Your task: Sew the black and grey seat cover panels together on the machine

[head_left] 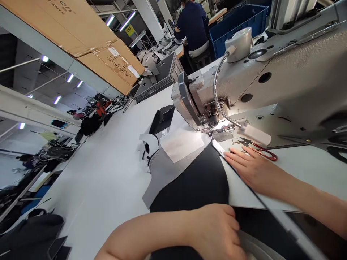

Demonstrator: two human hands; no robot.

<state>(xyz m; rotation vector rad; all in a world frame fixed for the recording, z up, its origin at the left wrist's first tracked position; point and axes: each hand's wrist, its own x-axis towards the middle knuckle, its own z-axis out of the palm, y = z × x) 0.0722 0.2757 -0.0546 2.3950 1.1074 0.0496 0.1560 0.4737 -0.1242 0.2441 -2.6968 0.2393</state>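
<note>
A black fabric panel [189,184], joined to a grey mesh piece [165,169], lies on the white table with its tip under the sewing machine's presser foot [210,133]. My left hand [217,231] is closed at the panel's near edge, fingers curled down and partly hidden. My right hand [252,169] lies flat with its fingers stretched out, beside the foot. Its fingertips touch a narrow white and dark strip [218,147], which runs from the foot toward the lower right. Red-handled thread snips [261,150] lie just beyond my right hand.
The sewing machine [271,76] fills the upper right, its lamp [255,134] hanging low. A grey crate [162,77] and cardboard boxes [108,65] stand beyond. Dark fabric pieces [32,234] lie lower left. A person [192,27] sits near a blue bin [238,29].
</note>
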